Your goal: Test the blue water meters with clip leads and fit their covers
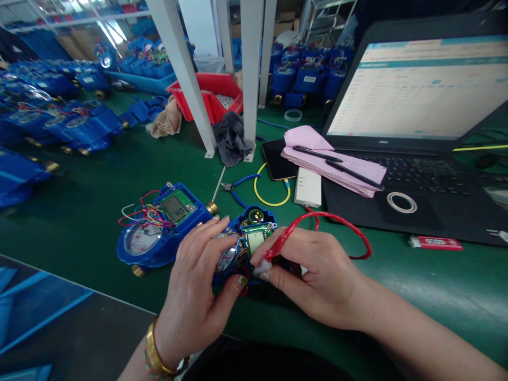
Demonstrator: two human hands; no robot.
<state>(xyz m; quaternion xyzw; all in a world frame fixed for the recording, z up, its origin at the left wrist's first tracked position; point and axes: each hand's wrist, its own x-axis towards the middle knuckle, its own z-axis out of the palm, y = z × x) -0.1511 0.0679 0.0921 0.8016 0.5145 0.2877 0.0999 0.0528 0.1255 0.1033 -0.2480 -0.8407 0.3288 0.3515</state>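
Note:
An opened blue water meter (pixel 254 233) lies on the green table (pixel 91 211) just in front of me, its circuit board and wires showing. My left hand (pixel 198 280) grips the meter's left side, fingers curled round it. My right hand (pixel 313 275) pinches a red cable (pixel 337 222) whose end touches the meter's inside. The cable loops off to the right. A second opened blue meter (pixel 159 227) with a small screen and coloured wires lies just to the left.
An open laptop (pixel 416 132) stands at the right, with pink papers (pixel 333 164), pens and a tape ring (pixel 401 202) on it. A phone (pixel 275 159), white box (pixel 308 187), blue-handled pliers (pixel 238 188), red bin (pixel 212 95), white posts and several blue meters surround.

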